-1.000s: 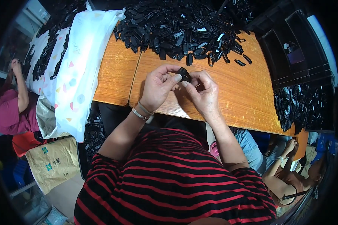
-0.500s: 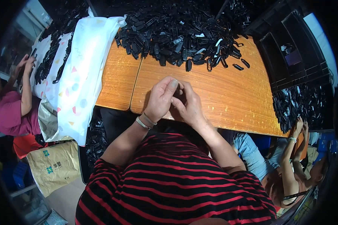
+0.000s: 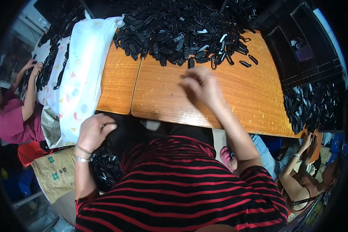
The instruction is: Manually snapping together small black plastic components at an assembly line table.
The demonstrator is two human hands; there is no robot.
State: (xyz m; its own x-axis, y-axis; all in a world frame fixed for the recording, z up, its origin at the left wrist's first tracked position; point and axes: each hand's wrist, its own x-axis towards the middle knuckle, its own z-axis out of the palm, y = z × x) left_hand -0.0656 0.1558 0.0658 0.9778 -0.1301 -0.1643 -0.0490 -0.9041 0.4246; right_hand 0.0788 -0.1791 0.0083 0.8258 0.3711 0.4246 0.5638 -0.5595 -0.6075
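Observation:
My left hand (image 3: 94,133) is low at the left, beyond the table's front edge and over a dark container of black parts (image 3: 104,164). Its thumb and fingers are closed together; what they hold, if anything, is too small and dark to name. Over the table (image 3: 170,102) reaches my right hand (image 3: 203,85), fingers curled and smeared by motion, so their hold is unclear. Just past it lies the near edge of a large heap of small black plastic parts (image 3: 174,40), slim and elongated, some like open frames.
A white patterned plastic cover (image 3: 79,77) lies along the table's left side. A black crate (image 3: 303,54) stands at the right, beside more black parts (image 3: 307,108). One co-worker (image 3: 17,118) handles parts at the left, another (image 3: 297,181) at the right. A tan sack (image 3: 56,174) hangs lower left.
My hands were together over the table's front edge and have parted. The left has swung left and down over the container; the right has moved forward toward the heap.

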